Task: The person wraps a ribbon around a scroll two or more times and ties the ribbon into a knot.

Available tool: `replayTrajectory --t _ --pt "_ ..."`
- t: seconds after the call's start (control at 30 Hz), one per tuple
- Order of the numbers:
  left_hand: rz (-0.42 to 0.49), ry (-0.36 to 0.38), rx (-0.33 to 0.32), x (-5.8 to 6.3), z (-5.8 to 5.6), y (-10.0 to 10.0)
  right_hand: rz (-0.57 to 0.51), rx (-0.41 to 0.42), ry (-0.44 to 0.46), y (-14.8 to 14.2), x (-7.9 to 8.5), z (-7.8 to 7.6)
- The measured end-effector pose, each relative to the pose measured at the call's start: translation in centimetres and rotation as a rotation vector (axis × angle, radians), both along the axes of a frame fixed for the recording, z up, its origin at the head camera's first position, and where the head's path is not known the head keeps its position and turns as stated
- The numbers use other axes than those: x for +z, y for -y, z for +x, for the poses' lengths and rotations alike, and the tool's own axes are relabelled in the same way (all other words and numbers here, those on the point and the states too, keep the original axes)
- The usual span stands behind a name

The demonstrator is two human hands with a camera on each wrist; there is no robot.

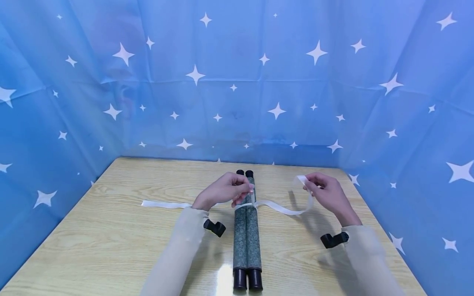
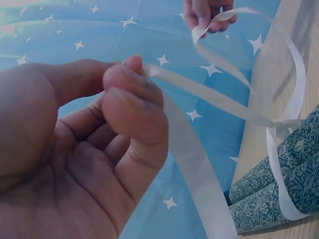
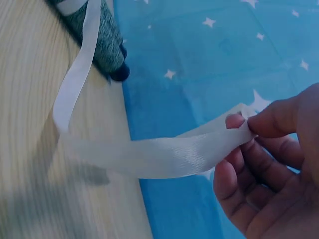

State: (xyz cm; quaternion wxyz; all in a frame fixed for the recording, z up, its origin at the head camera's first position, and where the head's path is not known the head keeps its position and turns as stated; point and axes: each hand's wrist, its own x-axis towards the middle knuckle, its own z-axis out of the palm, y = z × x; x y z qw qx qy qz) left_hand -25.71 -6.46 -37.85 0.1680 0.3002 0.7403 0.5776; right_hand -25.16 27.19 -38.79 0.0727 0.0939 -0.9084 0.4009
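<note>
A hanging scroll (image 1: 253,242), rolled from both ends into two green patterned rolls with dark end knobs, lies lengthwise on the table. Around its middle passes a white ribbon (image 1: 279,209), crossed or knotted on top of the rolls. Above the scroll, my left hand (image 1: 225,190) pinches one length of ribbon (image 2: 204,95) between thumb and fingertips, and that length runs taut down to the crossing. Off to the right, my right hand (image 1: 327,194) pinches the other length (image 3: 169,157), which sags in a loose curve back to the scroll. One ribbon tail (image 1: 163,204) stretches left over the table.
The wooden table (image 1: 111,246) reaches back to a blue curtain (image 1: 237,102) with white stars, which also hangs along both sides. A black wrist camera (image 1: 214,227) sits on the left sleeve, and another camera (image 1: 334,239) on the right.
</note>
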Motion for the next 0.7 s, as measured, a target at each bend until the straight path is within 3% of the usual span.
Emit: replayTrajectory --t 0.33,0.7 --pt "0.0 0.045 0.058 0.0 -0.1 -0.5 -0.064 0.099 0.0 3.1 0.7 -1.6" --pt "-0.013 0.029 0.044 0.0 -0.1 -0.6 -0.08 0.174 0.001 6.6 1.4 -2.4"
